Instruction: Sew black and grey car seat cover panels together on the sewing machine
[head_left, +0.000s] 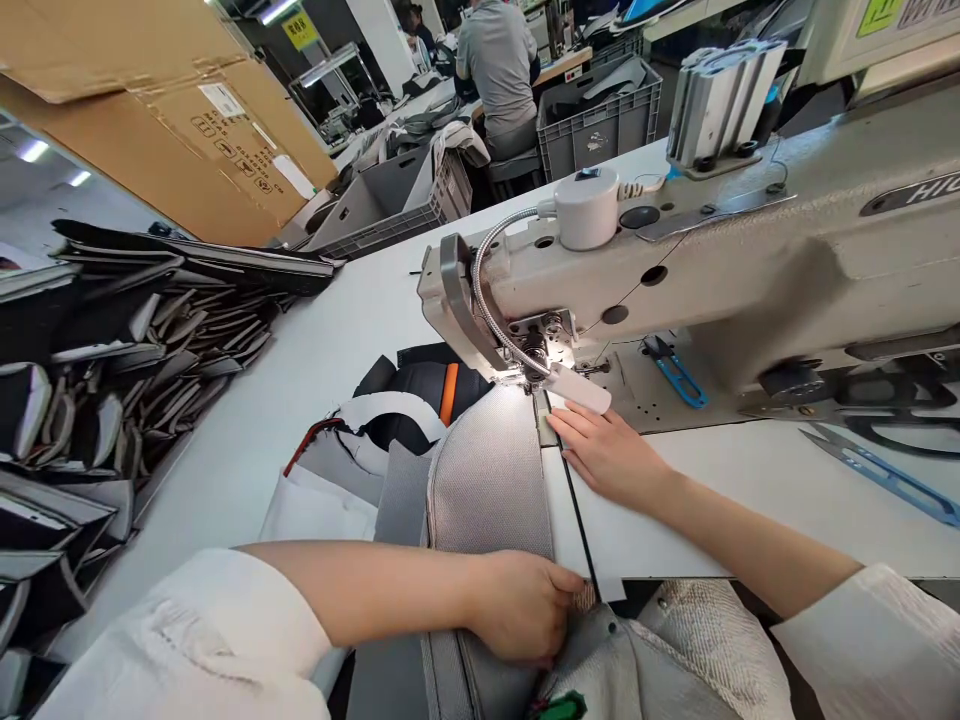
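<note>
The person is feeding a grey mesh panel [487, 480] under the needle area of the sewing machine [675, 260], and I judge this as the middle of a seam, not its beginning or end. The right hand [607, 450] is lying flat and open, fingers stretched together, pressing on the white strip with a black line [574, 500] just beside the edge of the panel; its fingertips are pointing to the presser foot [536, 375], which is a little ahead of them under the small lamp. The left hand [521, 605] is closed in a pinch at the near edge of the bench [247, 420], gripping the same panel where it is hanging toward the person's lap. So the panel is lying between the two hands, one end under the foot, the other end held. To the left of the left hand, black and orange pieces [427, 385] are lying behind the panel, and far to the left a stack of dark cut parts [112, 350] is leaning. Blue thread snips [679, 375] are resting beyond the right hand. In my judgement, the next move is asking for both hands to guide evenly, keeping the edges aligned and the fingers away from the needle.
</note>
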